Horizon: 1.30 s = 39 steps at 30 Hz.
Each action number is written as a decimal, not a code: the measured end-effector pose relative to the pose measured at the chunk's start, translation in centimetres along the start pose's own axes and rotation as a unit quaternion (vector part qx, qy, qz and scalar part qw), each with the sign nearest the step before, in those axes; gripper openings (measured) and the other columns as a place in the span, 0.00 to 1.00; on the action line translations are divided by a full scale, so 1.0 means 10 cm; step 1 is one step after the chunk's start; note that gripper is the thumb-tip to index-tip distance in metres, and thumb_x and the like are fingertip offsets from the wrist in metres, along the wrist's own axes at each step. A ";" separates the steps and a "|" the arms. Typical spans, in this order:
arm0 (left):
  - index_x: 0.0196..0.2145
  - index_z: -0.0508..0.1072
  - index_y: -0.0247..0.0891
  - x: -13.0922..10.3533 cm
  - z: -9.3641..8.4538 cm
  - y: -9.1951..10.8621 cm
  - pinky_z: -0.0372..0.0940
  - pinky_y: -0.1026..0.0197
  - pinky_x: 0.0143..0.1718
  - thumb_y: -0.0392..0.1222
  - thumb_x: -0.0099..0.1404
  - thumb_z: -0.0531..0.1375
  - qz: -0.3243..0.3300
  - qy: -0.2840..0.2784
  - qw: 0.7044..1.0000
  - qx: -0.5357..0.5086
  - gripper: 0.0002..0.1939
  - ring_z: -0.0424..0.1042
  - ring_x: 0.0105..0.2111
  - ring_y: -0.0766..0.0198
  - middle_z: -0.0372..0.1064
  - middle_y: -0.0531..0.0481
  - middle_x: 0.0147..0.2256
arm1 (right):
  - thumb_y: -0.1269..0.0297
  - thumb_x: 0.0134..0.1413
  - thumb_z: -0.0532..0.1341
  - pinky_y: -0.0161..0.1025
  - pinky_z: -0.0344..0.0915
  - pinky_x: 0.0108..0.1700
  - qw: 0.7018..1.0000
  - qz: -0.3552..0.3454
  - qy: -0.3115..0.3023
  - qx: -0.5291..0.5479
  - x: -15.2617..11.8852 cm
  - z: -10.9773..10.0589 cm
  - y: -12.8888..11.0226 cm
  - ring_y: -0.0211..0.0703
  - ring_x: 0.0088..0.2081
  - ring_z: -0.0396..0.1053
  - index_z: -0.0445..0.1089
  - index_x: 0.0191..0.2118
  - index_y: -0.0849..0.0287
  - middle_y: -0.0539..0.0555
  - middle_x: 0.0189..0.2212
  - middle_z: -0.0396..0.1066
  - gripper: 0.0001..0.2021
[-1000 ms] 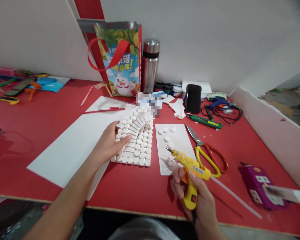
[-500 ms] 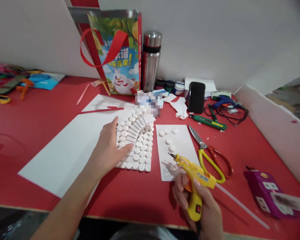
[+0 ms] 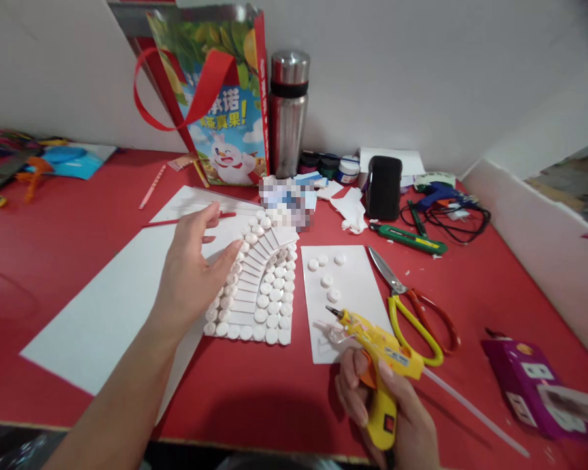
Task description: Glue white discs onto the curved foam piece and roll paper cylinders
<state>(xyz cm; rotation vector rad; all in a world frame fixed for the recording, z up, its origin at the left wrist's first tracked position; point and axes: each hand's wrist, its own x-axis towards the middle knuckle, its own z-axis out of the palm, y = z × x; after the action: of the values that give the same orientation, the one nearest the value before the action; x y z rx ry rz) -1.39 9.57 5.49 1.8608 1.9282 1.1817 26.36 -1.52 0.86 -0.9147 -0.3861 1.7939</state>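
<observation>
"From where I'm standing, how's the grip on that yellow hot-glue gun (image 3: 382, 346)?"

"Decent. The right hand (image 3: 411, 418) has its fingers curled round the handle by the orange trigger (image 3: 367, 372). Whether it's squeezed, I can't tell. A light, even squeeze would give a small dab rather than a flood."

"And the left hand (image 3: 189, 267)?"

"Thumb spread away from the fingers, pinching nothing that I can see. The thumb tip is at the left side of the disc-covered panel (image 3: 247, 300), though I can't tell if it's touching. The panel's flat on the red table (image 3: 255, 391), partly over the big white sheet (image 3: 112, 300). I'd steady it by the rim, well away from hot metal."

"The nozzle (image 3: 334, 312) points towards the panel."

"Yes, over the small white card (image 3: 357, 281), near the loose white discs (image 3: 326, 281). I'd pick those up by their edges, mind any stringing, and watch that the glue stick (image 3: 475, 411) poking out behind doesn't snag the scissors (image 3: 399, 287)."
</observation>
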 end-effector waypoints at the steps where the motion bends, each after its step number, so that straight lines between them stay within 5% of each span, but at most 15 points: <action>1: 0.67 0.61 0.47 -0.03 -0.02 -0.02 0.68 0.45 0.57 0.52 0.67 0.63 -0.029 -0.011 1.000 0.005 0.33 0.69 0.59 0.49 0.64 0.42 0.61 | 0.55 0.63 0.59 0.35 0.58 0.24 1.000 0.002 0.005 0.001 -0.01 -0.01 0.00 0.33 0.20 0.60 0.72 0.32 0.60 0.53 0.27 0.66 0.14; 8: 0.71 0.52 0.41 -0.21 0.04 0.04 0.61 0.38 0.64 0.59 0.60 0.66 -0.210 -0.143 0.966 0.040 0.49 0.62 0.65 0.39 0.55 0.34 0.68 | 0.55 0.63 0.59 0.35 0.54 0.20 1.000 0.015 0.016 -0.005 -0.02 -0.02 -0.01 0.34 0.18 0.59 0.72 0.31 0.59 0.53 0.25 0.65 0.15; 17: 0.71 0.54 0.34 -0.16 0.09 0.04 0.58 0.39 0.65 0.58 0.62 0.63 -0.221 -0.164 0.960 0.058 0.46 0.61 0.66 0.39 0.59 0.33 0.67 | 0.56 0.64 0.58 0.36 0.59 0.25 1.000 -0.009 -0.004 0.004 0.01 0.00 0.00 0.33 0.20 0.60 0.72 0.32 0.60 0.53 0.27 0.67 0.14; 22: 0.70 0.57 0.42 -0.15 0.07 -0.01 0.59 0.39 0.64 0.61 0.61 0.64 -0.212 -0.171 0.962 0.017 0.44 0.62 0.64 0.39 0.63 0.37 0.65 | 0.55 0.63 0.59 0.35 0.56 0.21 1.000 0.015 0.006 0.000 0.00 -0.01 -0.01 0.35 0.20 0.59 0.72 0.32 0.59 0.52 0.26 0.64 0.14; 26: 0.69 0.60 0.44 0.05 0.06 -0.14 0.66 0.41 0.58 0.63 0.60 0.65 -0.196 -0.159 0.967 -0.031 0.45 0.69 0.58 0.42 0.65 0.37 0.62 | 0.54 0.62 0.60 0.34 0.55 0.19 1.000 0.005 0.008 -0.012 0.00 -0.02 0.00 0.35 0.20 0.58 0.72 0.32 0.59 0.52 0.26 0.64 0.14; 28: 0.68 0.62 0.45 0.23 0.08 -0.22 0.66 0.44 0.57 0.62 0.63 0.64 -0.135 -0.156 0.974 -0.095 0.40 0.70 0.58 0.46 0.68 0.39 0.60 | 0.55 0.63 0.60 0.34 0.58 0.21 1.000 -0.004 0.009 -0.016 0.00 -0.03 0.00 0.34 0.20 0.59 0.73 0.33 0.59 0.53 0.27 0.66 0.13; 32: 0.66 0.65 0.42 0.59 0.20 -0.25 0.62 0.47 0.61 0.63 0.66 0.62 -0.067 -0.227 0.947 -0.218 0.37 0.68 0.61 0.47 0.70 0.39 0.59 | 0.56 0.62 0.60 0.35 0.61 0.24 1.000 -0.015 0.006 -0.014 0.00 -0.01 0.01 0.33 0.20 0.59 0.73 0.32 0.60 0.53 0.27 0.66 0.13; 39: 0.57 0.76 0.39 0.89 0.47 -0.20 0.69 0.49 0.54 0.71 0.58 0.63 -0.121 -0.315 0.898 -0.283 0.40 0.73 0.55 0.44 0.78 0.39 0.51 | 0.57 0.61 0.61 0.33 0.59 0.23 1.000 -0.019 -0.003 0.002 0.01 0.01 0.01 0.33 0.20 0.60 0.73 0.32 0.60 0.52 0.26 0.67 0.12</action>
<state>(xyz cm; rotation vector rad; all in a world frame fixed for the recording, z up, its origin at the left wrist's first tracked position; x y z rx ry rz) -1.46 19.79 4.34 1.3961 1.2363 0.7969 26.16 -1.44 0.83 -0.8942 -0.4013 1.7627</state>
